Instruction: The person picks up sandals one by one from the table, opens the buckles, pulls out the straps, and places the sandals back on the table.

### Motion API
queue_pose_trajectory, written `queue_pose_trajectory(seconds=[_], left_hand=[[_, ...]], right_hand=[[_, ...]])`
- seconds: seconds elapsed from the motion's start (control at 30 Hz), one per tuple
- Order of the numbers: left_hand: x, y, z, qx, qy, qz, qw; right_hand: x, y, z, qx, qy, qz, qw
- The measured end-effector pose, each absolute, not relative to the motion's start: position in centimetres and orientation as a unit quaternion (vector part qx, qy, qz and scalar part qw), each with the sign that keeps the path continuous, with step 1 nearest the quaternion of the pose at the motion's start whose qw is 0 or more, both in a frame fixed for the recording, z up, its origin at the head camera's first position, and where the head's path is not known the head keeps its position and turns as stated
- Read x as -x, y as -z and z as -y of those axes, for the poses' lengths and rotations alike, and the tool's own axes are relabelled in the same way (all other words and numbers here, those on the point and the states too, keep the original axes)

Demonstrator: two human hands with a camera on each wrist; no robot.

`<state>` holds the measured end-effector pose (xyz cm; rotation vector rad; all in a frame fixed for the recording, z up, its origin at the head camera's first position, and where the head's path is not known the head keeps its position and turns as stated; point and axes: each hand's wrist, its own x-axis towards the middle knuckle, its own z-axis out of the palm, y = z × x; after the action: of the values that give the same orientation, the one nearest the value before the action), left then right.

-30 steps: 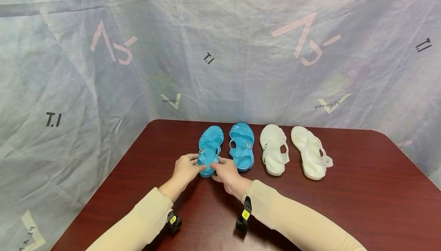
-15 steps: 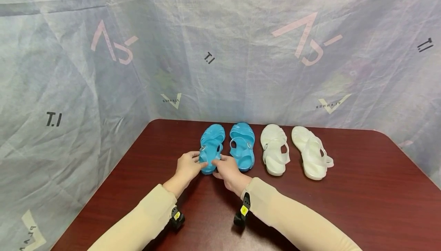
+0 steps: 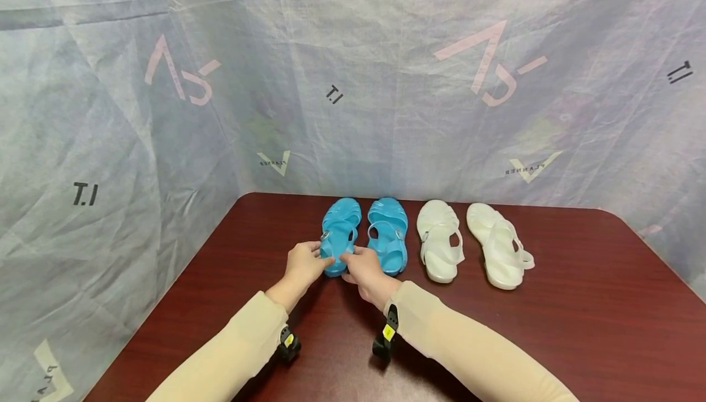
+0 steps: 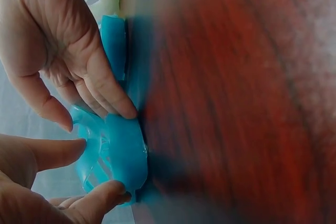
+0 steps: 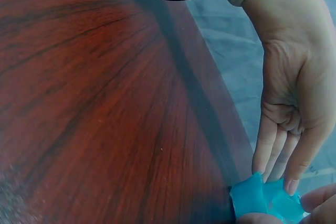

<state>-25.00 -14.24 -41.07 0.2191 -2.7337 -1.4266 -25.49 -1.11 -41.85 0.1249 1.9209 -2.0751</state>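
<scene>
A blue jelly sandal [image 3: 341, 213] lies toe-away on the dark red table [image 3: 441, 334], the leftmost of a row. My left hand [image 3: 302, 267] pinches the left side of its heel between thumb and fingers. On the right side of the heel, my right hand [image 3: 366, 272] pinches it the same way. The left wrist view shows the blue heel [image 4: 126, 150] from behind, with fingers on both its sides. A second blue sandal [image 3: 388, 211] stands close to the right, its heel beside my right hand.
Two whitish sandals, one straight [image 3: 436, 213] and one slanted [image 3: 499, 255], lie right of the blue pair. A grey printed cloth [image 3: 386, 114] hangs behind the table and along its left side. Each sleeve carries a black wrist camera, like the left one [image 3: 289, 344].
Both hands have pushed the left blue sandal slightly forward and to the right, so its toe lines up with the second blue sandal. The other sandals have stayed put.
</scene>
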Motion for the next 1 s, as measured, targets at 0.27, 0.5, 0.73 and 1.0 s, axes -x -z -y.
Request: queue_pose_trajectory(seconds=[0.27,0.5,0.73,1.0], left_hand=[[25.8,41.2,14.0,-0.079,0.461,0.884,0.024],[26.1,41.4,14.0,-0.084,0.469,0.879,0.03],[26.1,41.6,13.9,-0.087,0.471,0.877,0.033],[26.4,41.4,13.9,-0.084,0.466,0.88,0.033]], right_hand=[[25.9,42.0,1.3,-0.058,0.727,-0.669,0.143],[26.1,42.2,1.8,-0.068,0.734,-0.662,0.133],[26.1,42.3,2.2,-0.075,0.729,-0.668,0.127],[26.3,42.1,2.2,-0.083,0.73,-0.666,0.127]])
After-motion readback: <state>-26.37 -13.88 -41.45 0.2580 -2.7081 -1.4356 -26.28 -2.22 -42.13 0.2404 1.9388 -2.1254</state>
